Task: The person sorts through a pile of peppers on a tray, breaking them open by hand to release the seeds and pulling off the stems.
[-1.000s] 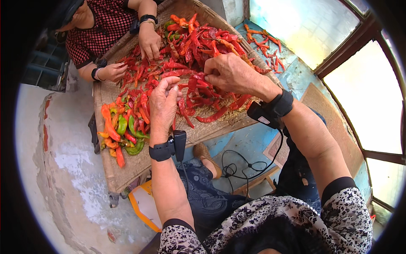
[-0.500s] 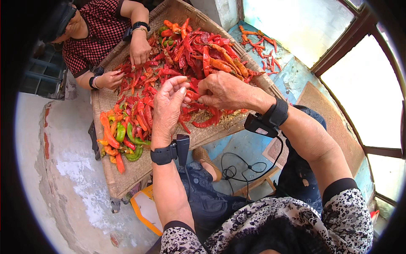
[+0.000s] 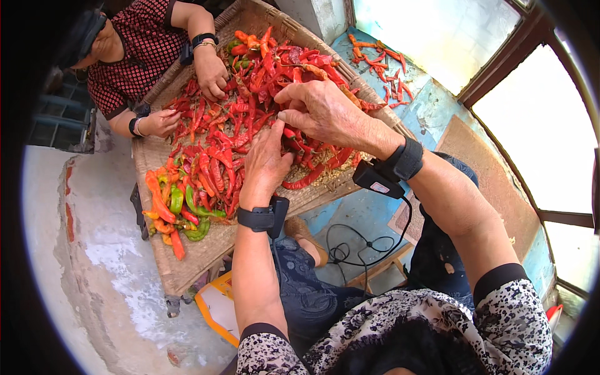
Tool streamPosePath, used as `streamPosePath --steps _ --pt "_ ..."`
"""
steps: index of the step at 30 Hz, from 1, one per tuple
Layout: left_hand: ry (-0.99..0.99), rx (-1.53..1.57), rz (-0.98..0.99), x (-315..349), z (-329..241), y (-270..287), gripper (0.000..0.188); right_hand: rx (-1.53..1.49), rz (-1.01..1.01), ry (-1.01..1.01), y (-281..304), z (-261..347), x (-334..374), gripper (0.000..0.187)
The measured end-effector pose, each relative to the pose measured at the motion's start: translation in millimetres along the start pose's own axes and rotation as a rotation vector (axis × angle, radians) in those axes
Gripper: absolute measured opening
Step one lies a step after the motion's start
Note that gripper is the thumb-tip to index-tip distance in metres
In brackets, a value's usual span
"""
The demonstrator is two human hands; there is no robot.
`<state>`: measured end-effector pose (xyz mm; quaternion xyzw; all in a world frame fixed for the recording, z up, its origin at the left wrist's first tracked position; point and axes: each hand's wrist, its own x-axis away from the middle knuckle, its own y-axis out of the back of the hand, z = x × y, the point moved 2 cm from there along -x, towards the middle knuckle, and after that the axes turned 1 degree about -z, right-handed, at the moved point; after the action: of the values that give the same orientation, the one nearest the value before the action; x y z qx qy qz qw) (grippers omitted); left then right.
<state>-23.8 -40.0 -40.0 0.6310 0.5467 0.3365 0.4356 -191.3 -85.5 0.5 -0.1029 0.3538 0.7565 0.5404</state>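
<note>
Over the near side of a heap of red chili peppers, my two hands meet almost tip to tip. My left hand is closed, with a red chili pepper showing beside its fingertips. Just above and to the right, my right hand has its fingers bent and its thumb drawn toward the index finger. Whatever sits in that pinch is too small or too hidden to make out. The heap lies on a shallow woven tray.
Across the tray, a person's hands work among the peppers. Green and orange peppers lie at the tray's left corner. More red peppers are on the blue floor by the window. A black cable is looped below the tray.
My left hand has turned and tipped forward to the right, lower over the peppers. My right hand has shifted slightly up and left. The other person's far hand has moved a little right.
</note>
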Motion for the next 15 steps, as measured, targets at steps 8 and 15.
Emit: streamPosePath --steps 8,15 --pt "0.049 0.301 -0.241 -13.2 11.8 11.1 0.031 0.139 -0.015 0.023 3.7 -5.8 3.7 0.016" --pt "0.157 0.832 -0.272 -10.5 12.5 31.3 0.029 0.061 0.096 -0.063 1.5 -5.2 6.1 0.024"
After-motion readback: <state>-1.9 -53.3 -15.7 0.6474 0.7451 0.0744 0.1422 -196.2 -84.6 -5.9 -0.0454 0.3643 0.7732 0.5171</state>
